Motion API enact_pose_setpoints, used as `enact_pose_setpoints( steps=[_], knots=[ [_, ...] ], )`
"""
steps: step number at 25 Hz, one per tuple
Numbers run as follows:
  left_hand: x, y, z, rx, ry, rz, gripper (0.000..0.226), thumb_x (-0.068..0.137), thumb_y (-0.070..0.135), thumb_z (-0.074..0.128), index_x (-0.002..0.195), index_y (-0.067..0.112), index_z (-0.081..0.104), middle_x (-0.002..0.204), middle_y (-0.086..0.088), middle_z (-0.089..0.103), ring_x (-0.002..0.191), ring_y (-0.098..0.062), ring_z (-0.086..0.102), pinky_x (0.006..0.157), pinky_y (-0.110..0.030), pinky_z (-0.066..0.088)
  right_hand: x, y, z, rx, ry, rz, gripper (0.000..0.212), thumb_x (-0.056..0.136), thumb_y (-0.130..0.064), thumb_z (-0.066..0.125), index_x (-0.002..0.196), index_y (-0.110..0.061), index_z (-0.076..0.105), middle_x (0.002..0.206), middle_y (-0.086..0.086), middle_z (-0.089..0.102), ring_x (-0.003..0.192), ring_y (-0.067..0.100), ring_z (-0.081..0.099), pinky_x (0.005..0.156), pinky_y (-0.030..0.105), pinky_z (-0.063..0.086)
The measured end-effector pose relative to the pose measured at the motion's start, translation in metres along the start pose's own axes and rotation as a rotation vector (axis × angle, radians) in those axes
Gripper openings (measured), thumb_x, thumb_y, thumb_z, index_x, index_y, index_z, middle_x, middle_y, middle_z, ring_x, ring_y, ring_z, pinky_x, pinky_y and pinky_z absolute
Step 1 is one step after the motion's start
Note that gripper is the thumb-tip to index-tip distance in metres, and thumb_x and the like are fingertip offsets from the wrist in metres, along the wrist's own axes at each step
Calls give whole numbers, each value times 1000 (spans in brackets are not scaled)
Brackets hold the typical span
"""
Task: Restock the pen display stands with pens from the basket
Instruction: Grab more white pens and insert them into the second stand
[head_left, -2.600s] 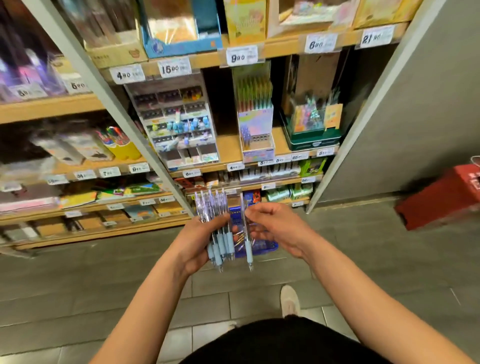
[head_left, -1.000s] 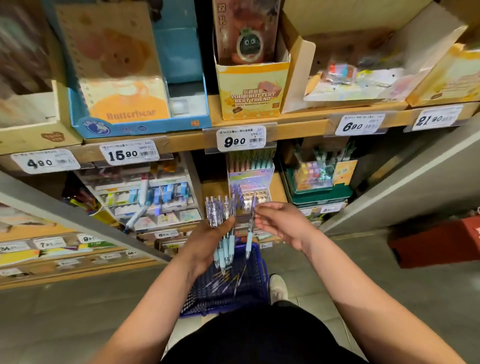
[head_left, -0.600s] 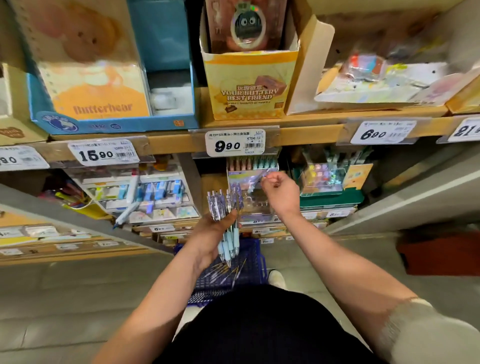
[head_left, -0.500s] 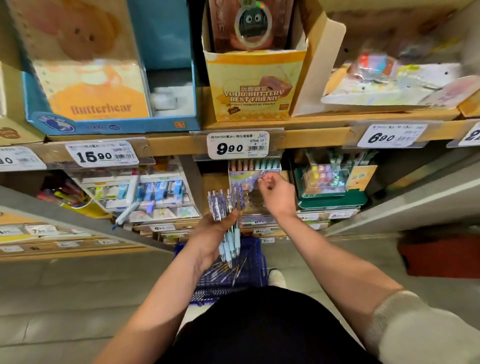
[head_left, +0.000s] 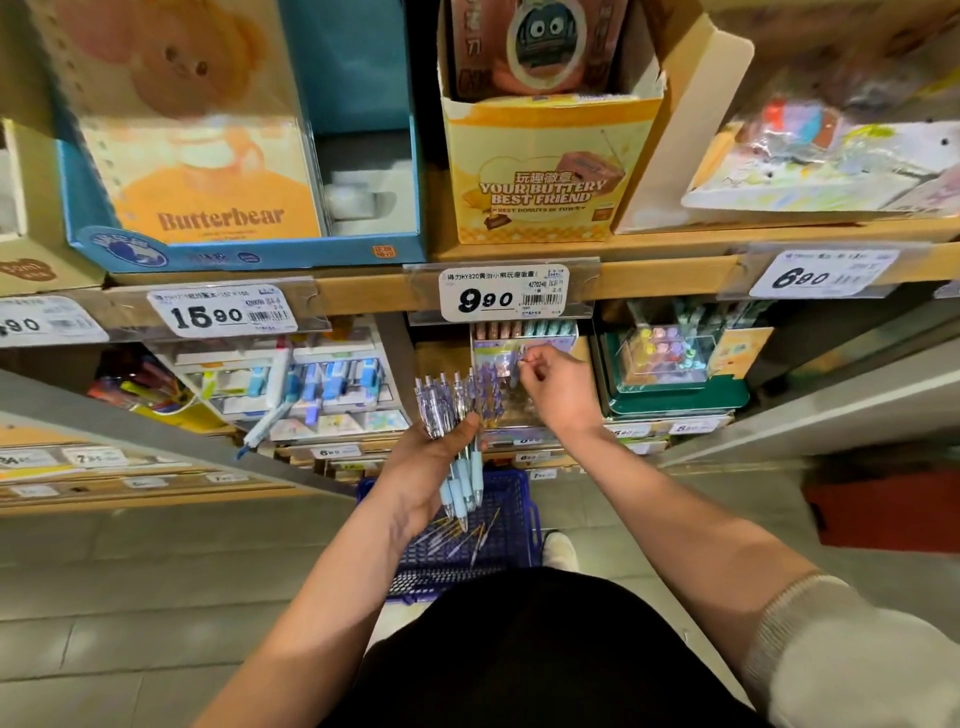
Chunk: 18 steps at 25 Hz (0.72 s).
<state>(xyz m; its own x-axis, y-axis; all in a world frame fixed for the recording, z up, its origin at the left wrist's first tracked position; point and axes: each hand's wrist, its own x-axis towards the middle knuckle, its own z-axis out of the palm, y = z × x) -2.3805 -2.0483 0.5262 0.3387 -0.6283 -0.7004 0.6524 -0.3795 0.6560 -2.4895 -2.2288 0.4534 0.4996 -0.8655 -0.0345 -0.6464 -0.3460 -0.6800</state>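
Head camera: the person stands close to the shelves. The left hand (head_left: 428, 470) is wrapped round a bundle of pens (head_left: 453, 415), with the clear purple tops fanned upward and the pale blue grips pointing down past the palm. Straight below that hand the blue basket (head_left: 527, 525) sits on the floor with a few loose pens lying in it. Just beyond the bundle and to its right, the right hand (head_left: 561, 392) is up against the pen stand (head_left: 496, 358). Its fingers are curled, with thumb and forefinger pinched together at the stand's front. Whether a pen sits in that pinch is too blurred to tell. I'd judge this to be the slotting step, one pen at a time going into the stand. The next move calls for the right hand to reach across to the left, pick a single pen out of the fan, and line it up with a free slot.
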Motion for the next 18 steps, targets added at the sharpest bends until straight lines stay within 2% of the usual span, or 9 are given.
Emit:
enact_pose_setpoints(
  steps=[2,4,6,9,12,13,14,17,18],
  knots=[
    [-2,0,1,27,20,-1,31,82,28,79,92,24,50,91,1,79,85,-13,75,65,-25,57,0,1,5,-68,-63,19,11,97,-18,62,103,-13,70,85,3,73,73,18,69,73,35,59],
    [-4,-1,0,61,21,1,26,86,28,78,101,18,59,98,0,80,86,-11,75,64,-22,56,-2,2,9,-129,-107,32,9,98,-16,61,97,-15,70,81,3,71,69,19,67,71,38,60],
    [-6,-1,0,75,30,-6,34,86,28,77,112,12,62,105,-3,79,96,-16,75,72,-26,56,-2,2,10,-168,-132,49,11,98,-16,60,92,-15,69,77,4,70,67,20,66,70,39,60],
    [-8,-1,0,74,46,-2,37,86,29,78,114,11,61,112,-7,77,108,-25,71,93,-38,56,4,-2,11,-202,-162,77,13,98,-16,57,93,-13,68,79,7,70,71,24,67,71,40,60],
    [-11,-3,4,78,39,36,68,79,36,82,133,6,52,133,-6,66,117,-24,65,108,-43,47,6,-4,12,-218,-168,128,14,98,-16,56,96,-13,70,83,10,71,75,27,67,71,34,57],
    [-11,-5,5,90,39,41,78,80,36,82,140,4,45,135,-4,62,115,-20,63,107,-39,46,6,-3,12,-228,-192,154,15,98,-15,56,96,-13,70,84,11,72,77,28,68,71,33,55],
    [-11,-6,7,107,44,39,77,81,36,82,140,5,45,129,-2,61,108,-15,62,100,-33,47,5,-2,12,-230,-220,184,15,99,-16,56,96,-13,71,87,12,72,81,28,68,72,32,54],
    [-10,-7,12,129,25,1,37,78,36,82,102,24,56,106,9,69,89,-1,61,73,-19,47,0,-4,2,-124,-239,288,15,98,-23,64,100,-13,75,93,6,73,85,20,67,78,26,53],
    [-8,-8,14,139,23,2,32,80,35,81,100,26,58,104,11,72,89,-1,63,71,-18,47,-3,-8,-6,-61,-221,293,18,97,-29,65,96,-15,76,89,0,73,81,14,66,76,21,50]
  ],
)
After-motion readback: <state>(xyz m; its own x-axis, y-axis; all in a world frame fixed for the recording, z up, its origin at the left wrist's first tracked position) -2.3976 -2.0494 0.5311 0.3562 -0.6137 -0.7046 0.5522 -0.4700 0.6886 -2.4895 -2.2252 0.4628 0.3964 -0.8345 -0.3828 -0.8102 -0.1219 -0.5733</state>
